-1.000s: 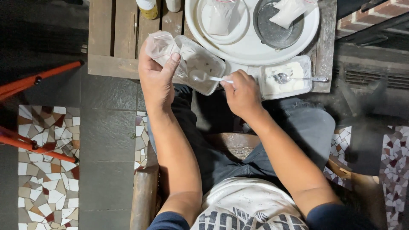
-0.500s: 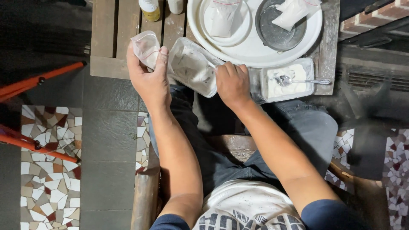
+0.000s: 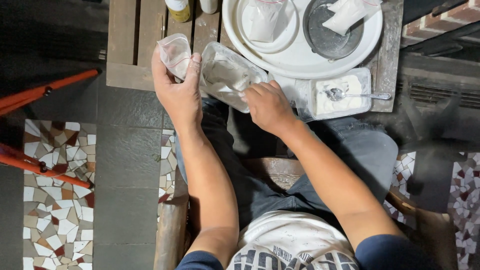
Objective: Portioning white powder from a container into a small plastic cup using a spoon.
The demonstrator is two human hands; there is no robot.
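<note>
The person sits on a wooden chair [image 3: 172, 235], and two bare forearms go forward from the body. The left hand [image 3: 177, 92] is closed around one small clear zip bag [image 3: 175, 54] with a red line at its mouth; the thumb and fingers press the bag together, and its top stands out above the hand. The right hand [image 3: 267, 105] lies with bent fingers on the near edge of one clear plastic container [image 3: 227, 75] with white powder inside. This container is tilted and sits between the two hands, at the near edge of the wooden table [image 3: 132, 45]. If the right fingers pinch something small, I cannot tell, because the knuckles hide the tips.

Just to the right stands a second clear container [image 3: 340, 92], also with white powder, and one metal spoon [image 3: 350, 95] lies in it. Farther away there is one large white tray [image 3: 300, 60]. On it I count one white plate [image 3: 285, 40] with one filled bag [image 3: 262, 20], and one dark bowl [image 3: 327, 35] with another filled bag [image 3: 347, 12]. At the far edge, two bottles [image 3: 180, 7] are partly visible.

On the left side, two orange bars [image 3: 45, 92] cross the mosaic floor [image 3: 55, 210].
</note>
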